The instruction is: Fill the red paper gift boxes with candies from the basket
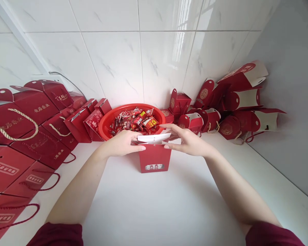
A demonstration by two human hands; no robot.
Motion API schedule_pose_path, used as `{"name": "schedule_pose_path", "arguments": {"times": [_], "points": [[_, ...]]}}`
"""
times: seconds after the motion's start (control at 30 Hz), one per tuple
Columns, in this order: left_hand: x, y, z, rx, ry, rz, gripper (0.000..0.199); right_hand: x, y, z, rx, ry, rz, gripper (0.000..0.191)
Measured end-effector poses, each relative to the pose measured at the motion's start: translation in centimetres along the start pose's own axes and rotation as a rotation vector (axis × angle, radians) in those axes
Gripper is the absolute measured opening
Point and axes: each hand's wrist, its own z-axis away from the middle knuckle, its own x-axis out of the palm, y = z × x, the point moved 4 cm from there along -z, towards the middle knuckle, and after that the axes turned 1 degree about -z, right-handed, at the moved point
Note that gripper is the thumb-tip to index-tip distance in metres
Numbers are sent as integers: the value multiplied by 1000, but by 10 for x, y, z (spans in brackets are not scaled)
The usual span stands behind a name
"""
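Note:
An upright red gift box [155,157] stands on the white table between my hands, with its top flaps up and their white insides showing. My left hand [123,142] grips the box's upper left edge, thumb on the front and fingers behind. At the upper right edge, my right hand [187,140] holds the box with the thumb along the front rim and the index finger stretched over the flap. Right behind the box is a red plastic basket [102,125] holding many red-wrapped candies [136,120]. The inside of the box is mostly hidden.
Stacked red boxes [38,106] with rope handles fill the left side. More red boxes [228,126], several with raised flaps, lie at the back right. A tiled wall [113,68] rises behind the white table [154,212], and a grey panel [292,112] borders the right.

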Motion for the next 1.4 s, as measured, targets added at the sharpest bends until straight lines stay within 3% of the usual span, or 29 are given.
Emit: {"name": "schedule_pose_path", "arguments": {"times": [0.17,0.3,0.53,0.67,0.8,1.17,1.3,1.4], "points": [[4,-5,-4,-10,-35,-60,28,1,-6,-4,-96,-44,43,28],[7,-11,-7,-22,-66,-87,35,2,-7,-5,-93,-51,90,20],[5,-9,-8,-28,-71,-90,36,3,-5,-4,-120,-80,180,31],[5,0,-6,61,-103,-16,32,8,-7,-3,-249,-279,57,51],[5,2,-6,90,-137,4,32,10,-4,-2,-251,-397,-26,58],[4,1,-2,80,-193,-57,36,12,2,-4,-163,-436,-20,39],[8,2,-3,83,-107,-147,31,13,4,-5,-175,-409,-8,39],[11,5,-8,124,-35,-197,38,13,6,-6,-180,-374,10,41]]}}
